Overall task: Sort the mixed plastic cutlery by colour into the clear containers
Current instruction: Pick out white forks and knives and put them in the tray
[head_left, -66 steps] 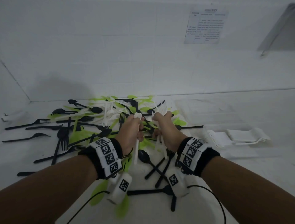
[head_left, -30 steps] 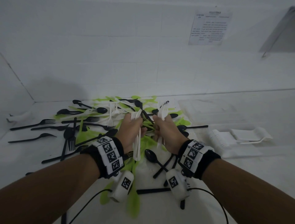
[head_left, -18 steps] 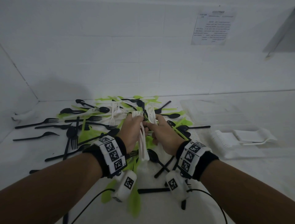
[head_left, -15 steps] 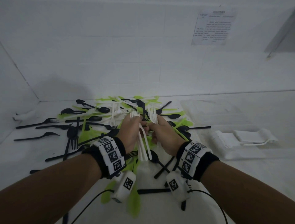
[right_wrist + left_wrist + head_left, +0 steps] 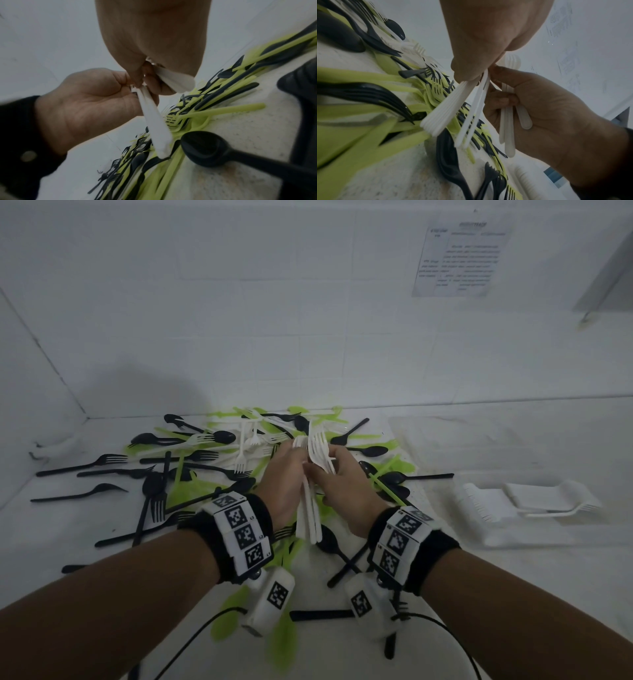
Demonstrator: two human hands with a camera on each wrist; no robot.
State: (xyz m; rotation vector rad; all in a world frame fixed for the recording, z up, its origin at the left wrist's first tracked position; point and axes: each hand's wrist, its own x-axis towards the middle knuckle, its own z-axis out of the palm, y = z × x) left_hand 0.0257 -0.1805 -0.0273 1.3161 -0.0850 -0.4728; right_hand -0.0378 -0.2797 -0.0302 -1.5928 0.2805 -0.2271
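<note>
Cutlery litters a white counter against a tiled wall.

printed sheet on wall, text too blurred to read, wristband markers without words

Dim grey light, motion-blurred, edges warped
</note>
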